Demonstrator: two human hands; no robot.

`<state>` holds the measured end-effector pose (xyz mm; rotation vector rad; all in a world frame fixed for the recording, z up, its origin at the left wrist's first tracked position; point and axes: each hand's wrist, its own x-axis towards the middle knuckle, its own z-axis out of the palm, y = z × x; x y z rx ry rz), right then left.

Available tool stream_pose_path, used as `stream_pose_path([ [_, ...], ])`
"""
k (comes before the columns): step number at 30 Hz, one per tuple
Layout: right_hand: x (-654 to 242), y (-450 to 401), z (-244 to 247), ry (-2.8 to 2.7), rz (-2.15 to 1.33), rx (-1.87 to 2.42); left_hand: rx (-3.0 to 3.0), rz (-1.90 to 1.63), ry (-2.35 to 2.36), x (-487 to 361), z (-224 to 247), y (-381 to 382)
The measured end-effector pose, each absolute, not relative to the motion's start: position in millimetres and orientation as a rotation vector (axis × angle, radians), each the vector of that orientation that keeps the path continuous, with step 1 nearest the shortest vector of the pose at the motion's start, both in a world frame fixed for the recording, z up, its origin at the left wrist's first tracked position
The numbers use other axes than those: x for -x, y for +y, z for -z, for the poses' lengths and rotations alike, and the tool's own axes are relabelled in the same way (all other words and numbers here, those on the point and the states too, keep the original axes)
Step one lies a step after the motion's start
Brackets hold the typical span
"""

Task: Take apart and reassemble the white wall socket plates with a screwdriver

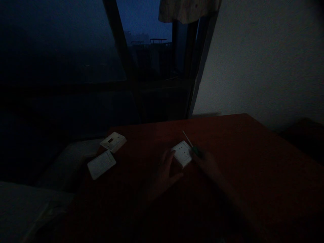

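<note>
A white wall socket (pixel 182 153) with plug slots in its face lies on the reddish-brown table between my hands. My left hand (pixel 165 172) is at its left side, thumb and fingers spread apart, a fingertip at the socket's edge. In my right hand (pixel 208 162) is a screwdriver (pixel 188 138) with a green handle; its thin shaft points up and away to the left, past the socket's far corner. The right hand is close against the socket's right side. Dim light hides the finer finger detail.
On the table's left side lie a white box-like plate (pixel 113 141) with a dark opening and a flat white panel (pixel 101 164). The wooden table (pixel 227 135) stands against a dark window (pixel 162 67) and a pale wall (pixel 260 67).
</note>
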<state>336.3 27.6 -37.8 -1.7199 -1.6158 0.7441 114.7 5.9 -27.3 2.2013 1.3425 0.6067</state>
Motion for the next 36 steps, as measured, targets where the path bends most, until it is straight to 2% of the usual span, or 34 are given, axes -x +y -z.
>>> stream_pose_path([
  [10, -285, -27, 34, -1.607, -0.77, 1.683, -2.157, -0.632, 1.341, -110, 37, -2],
  [14, -288, -42, 27, -1.581, -0.881, 1.59, -2.133, -0.546, 1.346, -107, 33, -1],
  [18, -307, -63, 25, -1.527, -0.923, 1.698, -2.119, -0.498, 1.345, -106, 28, 1],
  [23, -343, -112, 35, -1.649, -0.641, 1.809, -2.118, -0.473, 1.313, -105, 23, 1],
  [28, -364, -151, 48, -1.795, -0.471, 1.713, -2.201, -0.548, 1.332, -107, 22, -2],
  [36, -352, -154, 54, -1.952, -0.25, 1.578, -2.261, -0.593, 1.372, -108, 26, 1],
])
